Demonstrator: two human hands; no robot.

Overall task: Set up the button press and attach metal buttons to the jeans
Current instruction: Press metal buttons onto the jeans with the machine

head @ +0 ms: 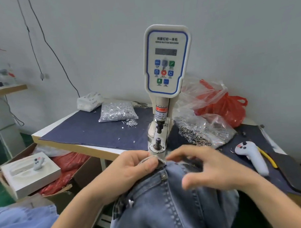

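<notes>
Jeans [167, 208] lay at 6 o'clock below press [161, 129]; denim judged soft, floppy. Left hand [131, 168] pinched waistband; right hand [205, 166] hovered, fingers relaxed. Best grip: stiff waistband.

Two bare forearms reach in from the lower edge, each ending in a bare hand: left hand [131, 168], right hand [209, 168]. No sleeves, gloves, rings or watch show on either.

jeans [167, 208] cut off at bottom edge | display [166, 52] digits unreadable (blurred) | waistband edge under fingers hidden
</notes>
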